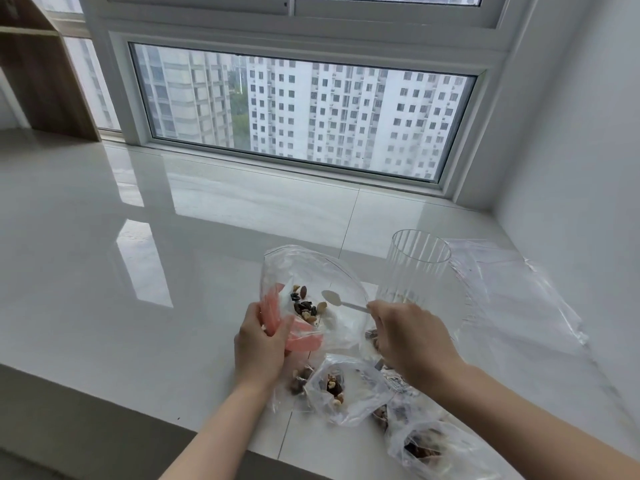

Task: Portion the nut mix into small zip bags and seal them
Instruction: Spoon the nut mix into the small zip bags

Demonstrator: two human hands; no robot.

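Window point(304, 116) with white frame fills upper centre of frame, grey-white apartment towers outside. Glossy white tiled ledge point(138, 237) spans the whole middle band, reflecting the panes. Wooden shelf unit point(38, 71) sits in upper left corner. Flat clear plastic bags point(512, 292) lie at right, behind and beside a clear ribbed plastic cup point(419, 268) standing upright right of centre; cup bottom looks nearly empty, contents hard to tell.

Open clear zip bag with pink seal strip point(311, 292) stands at lower centre, mouth gaping, small pile of mixed nuts point(306, 308) inside near its left side. Left hand point(259, 344), lower centre, fingers curled, pinches the pink strip edge and holds the mouth open. Right hand point(412, 341), just right of it, fingers closed round the handle of a small white plastic spoon point(341, 301); spoon bowl reaches into the bag mouth, just right of the nut pile, bowl looks empty.

Filled small clear bags of nuts point(343, 386) lie crumpled at bottom centre and bottom right, below both hands, overlapping each other; whether sealed cannot tell.
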